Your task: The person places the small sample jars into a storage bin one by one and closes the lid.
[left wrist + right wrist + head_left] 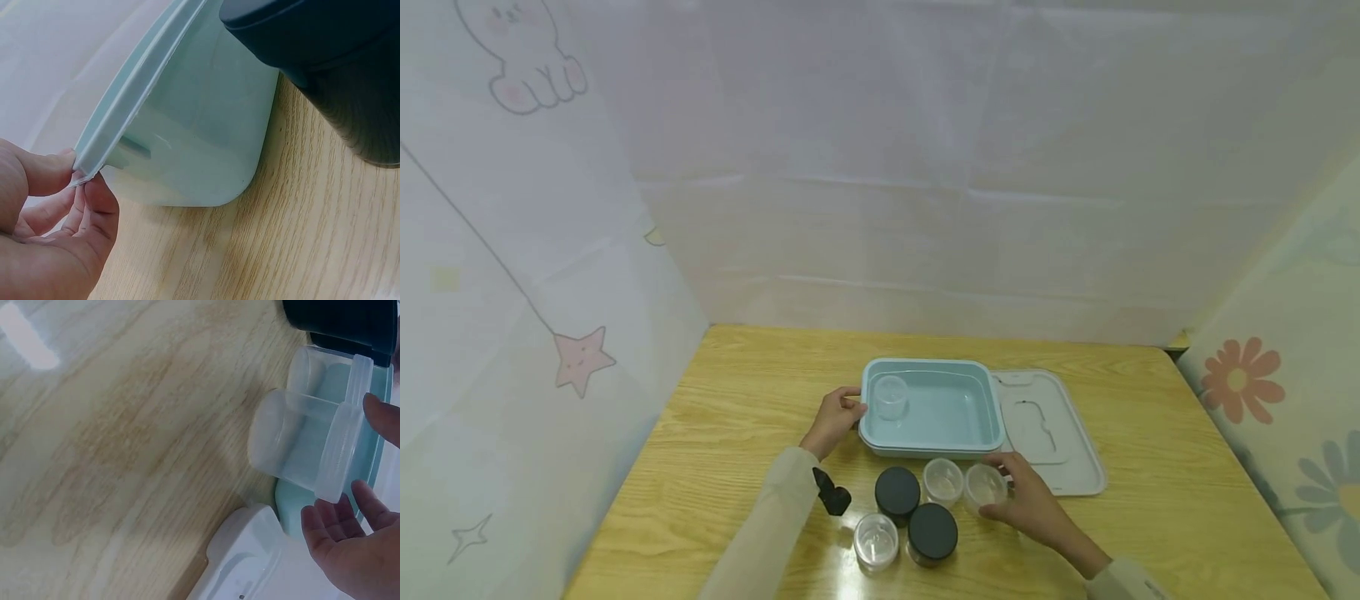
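My left hand (833, 421) pinches the left rim of a light blue plastic basin (925, 447), thumb above and fingers below, as the left wrist view shows. One clear jar (891, 396) stands inside the basin, towards its left end. In front of the basin, my right hand (1028, 504) has its thumb and fingers about the top of another clear jar (300, 440), which is upright on the table. Just left of that one is a similar clear jar (943, 481), close beside it.
Two jars with black lids, one (897, 492) behind the other (932, 533), stand before the basin beside a clear jar (876, 542). A white lid-like panel (1078, 467) lies right of the basin on the wooden table (715, 450). Printed cloth walls surround it.
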`<state>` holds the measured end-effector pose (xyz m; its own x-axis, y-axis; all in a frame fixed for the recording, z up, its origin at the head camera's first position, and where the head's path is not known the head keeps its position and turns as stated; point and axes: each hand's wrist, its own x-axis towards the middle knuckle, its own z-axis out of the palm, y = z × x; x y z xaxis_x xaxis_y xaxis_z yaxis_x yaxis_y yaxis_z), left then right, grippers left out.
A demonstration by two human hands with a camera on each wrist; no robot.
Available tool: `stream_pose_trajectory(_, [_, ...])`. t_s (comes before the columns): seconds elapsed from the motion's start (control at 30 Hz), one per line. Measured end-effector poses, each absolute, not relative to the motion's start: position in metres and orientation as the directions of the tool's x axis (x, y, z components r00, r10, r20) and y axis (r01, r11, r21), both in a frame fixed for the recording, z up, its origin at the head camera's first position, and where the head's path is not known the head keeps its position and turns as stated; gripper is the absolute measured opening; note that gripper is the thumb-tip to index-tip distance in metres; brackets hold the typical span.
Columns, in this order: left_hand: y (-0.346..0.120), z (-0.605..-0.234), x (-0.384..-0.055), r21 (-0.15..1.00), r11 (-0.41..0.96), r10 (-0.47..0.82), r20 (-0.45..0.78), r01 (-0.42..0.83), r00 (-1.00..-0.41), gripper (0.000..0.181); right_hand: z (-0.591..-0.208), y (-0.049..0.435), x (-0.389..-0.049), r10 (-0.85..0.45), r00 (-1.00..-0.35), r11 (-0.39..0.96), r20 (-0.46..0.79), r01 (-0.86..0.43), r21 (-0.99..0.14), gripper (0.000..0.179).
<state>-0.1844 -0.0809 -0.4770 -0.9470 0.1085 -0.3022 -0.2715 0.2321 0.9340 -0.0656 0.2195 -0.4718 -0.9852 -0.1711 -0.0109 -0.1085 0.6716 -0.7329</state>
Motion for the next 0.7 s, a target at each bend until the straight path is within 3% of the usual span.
stream_pose_trajectory(0.7, [-0.082, -0.475, -0.182, 0.934, 0.231, 0.131, -0.308, -0.273, -0.942, 0.039, -0.487, 0.212, -0.061, -0.192, -0.980, 0.674, 0.054, -0.172, -0.719, 0.070])
